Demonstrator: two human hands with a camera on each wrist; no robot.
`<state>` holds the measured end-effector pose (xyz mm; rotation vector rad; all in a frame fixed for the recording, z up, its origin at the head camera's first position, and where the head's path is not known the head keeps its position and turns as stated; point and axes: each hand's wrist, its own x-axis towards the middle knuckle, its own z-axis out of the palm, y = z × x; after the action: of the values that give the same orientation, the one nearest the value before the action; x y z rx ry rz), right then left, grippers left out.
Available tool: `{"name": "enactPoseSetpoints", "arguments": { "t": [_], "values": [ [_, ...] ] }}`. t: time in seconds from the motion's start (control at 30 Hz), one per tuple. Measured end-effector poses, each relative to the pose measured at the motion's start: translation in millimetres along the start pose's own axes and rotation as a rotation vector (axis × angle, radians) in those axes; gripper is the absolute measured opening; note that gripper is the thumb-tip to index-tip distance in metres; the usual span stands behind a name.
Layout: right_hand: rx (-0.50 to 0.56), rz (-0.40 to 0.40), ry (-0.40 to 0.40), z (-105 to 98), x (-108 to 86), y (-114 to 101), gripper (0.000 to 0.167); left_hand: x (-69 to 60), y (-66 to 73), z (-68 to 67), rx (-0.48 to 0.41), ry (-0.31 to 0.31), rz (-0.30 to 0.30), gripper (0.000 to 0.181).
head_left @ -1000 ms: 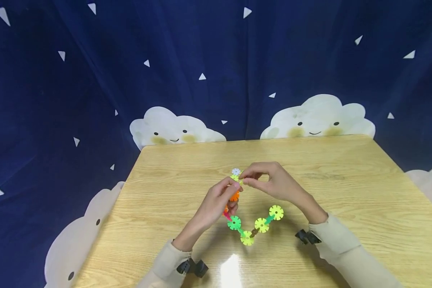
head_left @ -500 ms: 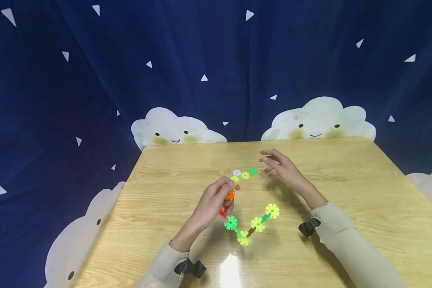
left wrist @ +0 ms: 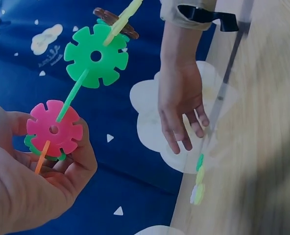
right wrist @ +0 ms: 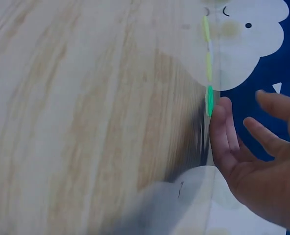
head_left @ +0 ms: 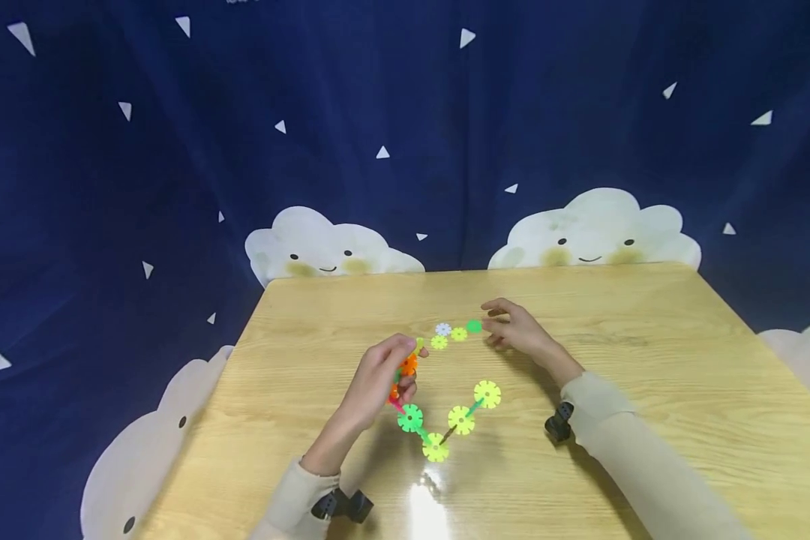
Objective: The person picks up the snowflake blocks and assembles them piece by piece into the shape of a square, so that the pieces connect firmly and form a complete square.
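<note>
- Over the middle of the bench (head_left: 648,337), toward its near edge, hangs my chain (head_left: 405,422) of slotted discs, apparently clear of the wood.
- My left hand (head_left: 374,375) has it: fingers curled round the upper part, pink disc (left wrist: 64,133) right in their curl, orange disc (head_left: 409,365) peeping past them.
- Over to my right hand (head_left: 513,326), nearer the far edge: fingers loosely apart, nothing gripped, tips right beside the loose green disc (head_left: 473,326). Touching? Can't tell.
- Leftward of that, two loose yellow discs (head_left: 458,334) and a white disc (head_left: 442,329) complete the little cluster.
- Danger spot! That green one looks flat on the bench, so a clumsy fingertip could shove it toward the far edge or into its neighbours. And if my left fingers twist too hard, a slotted joint might pop, dropping the tail.
- Direction check: no single straight axis, it's a V. One leg drops from my left fingers toward the near edge, turns at the lowest yellow disc (head_left: 441,453), then the other climbs toward the far right corner, its free tip a yellow disc.
</note>
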<state>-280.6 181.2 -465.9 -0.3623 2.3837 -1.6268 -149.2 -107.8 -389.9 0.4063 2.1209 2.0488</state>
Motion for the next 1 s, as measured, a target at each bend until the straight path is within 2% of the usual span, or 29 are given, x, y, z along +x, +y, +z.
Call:
{"name": "enactPoseSetpoints", "arguments": {
  "t": [0.23, 0.33, 0.4, 0.53, 0.63, 0.83, 1.0],
  "values": [
    [-0.080, -0.034, -0.112, 11.4, 10.2, 0.3, 0.054, 0.7, 1.0, -9.0, -0.017, 0.038, 0.009, 0.033],
    [-0.130, -0.049, -0.129, 15.2, 12.4, 2.3, 0.052, 1.3, 1.9, -9.6, -0.009, 0.041, 0.011, 0.033],
    [-0.194, -0.058, -0.096, 17.8, 12.7, 3.3, 0.048, 1.6, 2.6, -10.1, -0.005, 0.046, 0.014, 0.034],
    [-0.393, -0.114, 0.016, 23.7, 13.2, 4.5, 0.039, 2.1, 4.0, -11.3, -0.004, 0.059, 0.019, 0.034],
    [-0.498, -0.150, 0.095, 29.0, 14.4, 3.3, 0.036, 2.0, 4.6, -12.7, -0.006, 0.067, 0.018, 0.033],
    [-0.546, -0.125, 0.166, 33.2, 12.3, -1.1, 0.037, 2.0, 5.0, -12.9, -0.009, 0.062, 0.020, 0.032],
    [-0.546, -0.098, 0.153, 30.7, 11.5, -1.6, 0.042, 3.4, 5.0, -11.6, -0.007, 0.048, 0.026, 0.033]
  ]
}}
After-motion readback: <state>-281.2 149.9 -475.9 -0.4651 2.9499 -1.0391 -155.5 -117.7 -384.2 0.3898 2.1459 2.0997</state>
